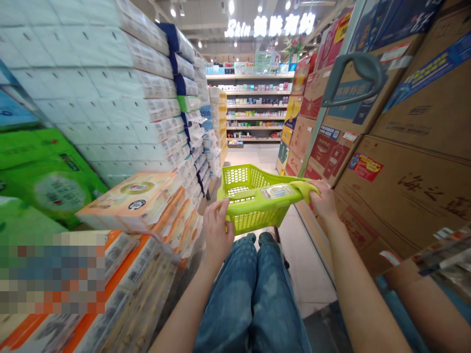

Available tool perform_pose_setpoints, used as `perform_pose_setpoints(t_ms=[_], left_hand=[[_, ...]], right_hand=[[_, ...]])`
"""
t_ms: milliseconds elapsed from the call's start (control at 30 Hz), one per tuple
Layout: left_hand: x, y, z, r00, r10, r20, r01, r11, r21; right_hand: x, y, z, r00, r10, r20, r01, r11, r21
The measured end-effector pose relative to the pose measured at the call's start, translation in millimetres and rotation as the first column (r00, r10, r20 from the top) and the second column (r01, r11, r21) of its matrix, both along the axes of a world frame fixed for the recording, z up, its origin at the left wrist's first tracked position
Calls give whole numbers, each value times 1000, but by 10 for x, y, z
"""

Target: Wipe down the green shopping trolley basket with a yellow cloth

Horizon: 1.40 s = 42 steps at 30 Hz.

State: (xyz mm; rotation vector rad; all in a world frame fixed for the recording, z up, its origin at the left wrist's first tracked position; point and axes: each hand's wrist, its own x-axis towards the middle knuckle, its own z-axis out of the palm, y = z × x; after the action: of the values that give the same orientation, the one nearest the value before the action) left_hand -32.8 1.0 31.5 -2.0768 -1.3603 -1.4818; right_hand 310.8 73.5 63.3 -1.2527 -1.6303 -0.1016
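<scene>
A lime-green plastic shopping basket (257, 220) with perforated walls is held in front of my knees, over the aisle floor. My left hand (219, 223) is closed on its near left corner, thumb along the rim. Around the yellow-green handle (306, 190) at the basket's right end, my right hand (324, 198) is wrapped. A pale printed label (275, 191) lies on the upper edge near that handle. Through the open top I see no goods, though part of the inside is hidden.
White tissue packs (95, 88) are stacked high on the left, with orange packs (136, 196) lower down. Cardboard cartons (415, 176) line the right, beside a grey handle (353, 78). Stocked shelves (257, 105) stand ahead. Another person's bare limb (427, 289) shows at lower right.
</scene>
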Motion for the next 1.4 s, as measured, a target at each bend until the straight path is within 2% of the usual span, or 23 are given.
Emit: perform_pose_setpoints(t_ms=[133,267,367,467,600,733,967,1133,1300,1400], left_hand=[[-144,-12,42,995,78,-62,-79,997,-19],[-226,-94,15,994,110,-2,-110,994,-18],[-225,-174,5,988,152,17,-152,988,0],[-145,-260,21,978,196,-74,-196,981,-1],[73,-346,64,949,62,-309,-83,995,-54],[240,-291,87,928,4,-371,-42,995,-93],[220,-59,39,953,-13,-302,-7,998,-67],[266,-80,26,961,-42,-272,19,996,-89],[276,-93,-1,955,-2,-296,-26,996,-91],[238,-68,-8,945,14,-326,-45,995,-85]], right_hand=[[-246,-219,-18,998,-24,-58,27,998,52],[-443,-421,-8,998,-2,-59,6,997,75],[-531,-525,-4,999,2,-43,2,996,88],[-582,-578,-5,999,-16,-38,19,994,105],[-640,-607,-11,999,-31,-9,32,993,111],[-741,-664,-45,997,-62,47,55,990,133],[-987,-799,-260,974,-208,89,198,974,112],[-1453,-880,-446,945,-325,49,322,945,51],[-2063,-876,-645,934,-252,252,238,967,85],[-2117,-821,-733,903,-238,358,205,970,129]])
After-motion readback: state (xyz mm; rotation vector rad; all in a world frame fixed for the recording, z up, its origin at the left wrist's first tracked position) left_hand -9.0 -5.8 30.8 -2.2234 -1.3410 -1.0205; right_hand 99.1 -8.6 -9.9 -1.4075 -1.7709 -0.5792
